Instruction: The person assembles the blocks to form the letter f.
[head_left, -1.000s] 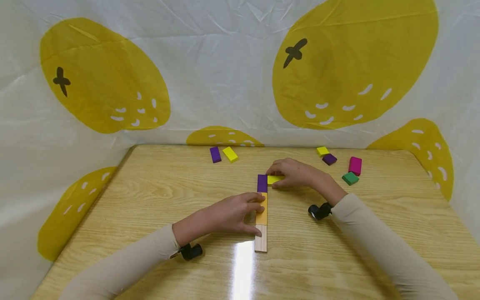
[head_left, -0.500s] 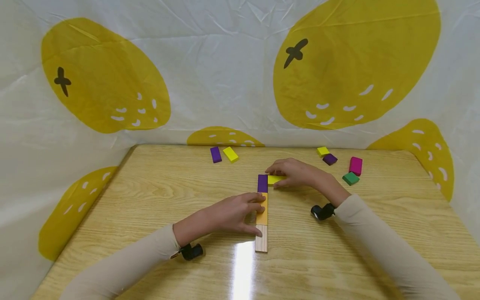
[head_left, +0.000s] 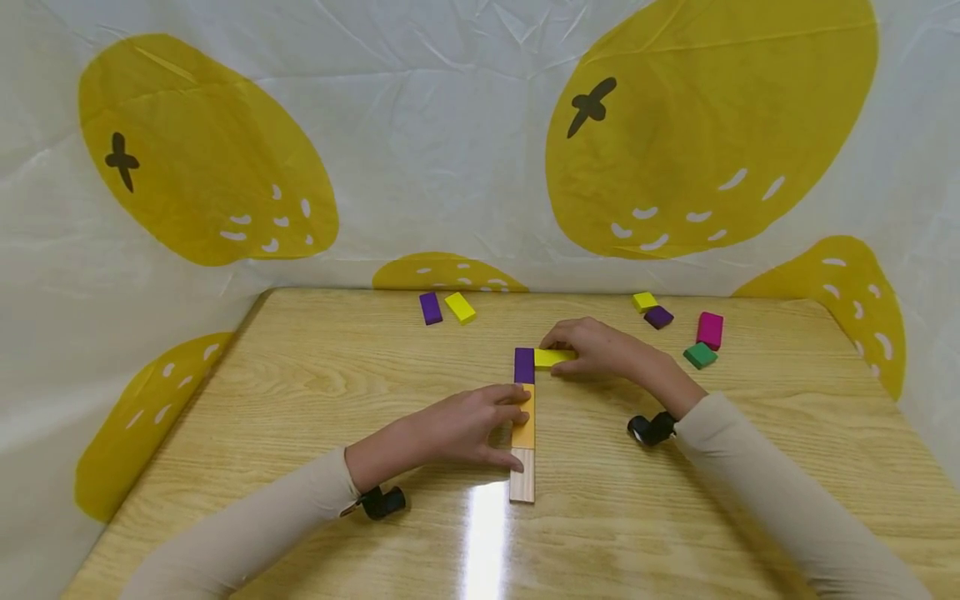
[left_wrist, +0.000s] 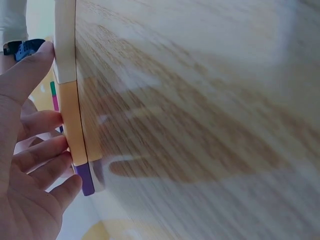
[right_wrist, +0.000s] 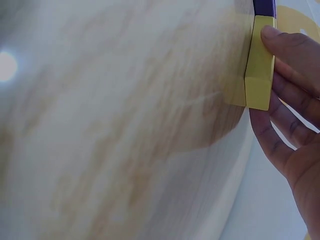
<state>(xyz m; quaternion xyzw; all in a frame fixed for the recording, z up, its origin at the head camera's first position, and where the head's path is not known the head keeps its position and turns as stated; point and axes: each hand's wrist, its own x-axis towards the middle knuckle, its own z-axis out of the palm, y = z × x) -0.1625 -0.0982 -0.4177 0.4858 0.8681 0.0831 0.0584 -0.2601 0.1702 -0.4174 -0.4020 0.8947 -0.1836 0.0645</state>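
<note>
A line of blocks lies on the wooden table: a purple block (head_left: 524,365) at the far end, an orange block (head_left: 528,435) in the middle and a bare-wood block (head_left: 522,487) nearest. A yellow block (head_left: 549,358) lies crosswise, its left end against the purple block's right side. My right hand (head_left: 600,346) pinches this yellow block, thumb (right_wrist: 290,45) on the near long side and fingers on the far side. My left hand (head_left: 465,425) rests its fingertips on the orange block and its thumb on the bare-wood one; its fingers (left_wrist: 42,162) are loosely extended.
At the back left lie a purple block (head_left: 431,308) and another yellow block (head_left: 461,307). Toward the back right are a small yellow block (head_left: 644,302), a dark purple one (head_left: 658,317), a pink one (head_left: 710,330) and a green one (head_left: 701,356). A patterned cloth (head_left: 442,167) hangs behind the table.
My right hand has shifted slightly right along the yellow block, exposing more of its left part. The left hand and the line of blocks have stayed in place.
</note>
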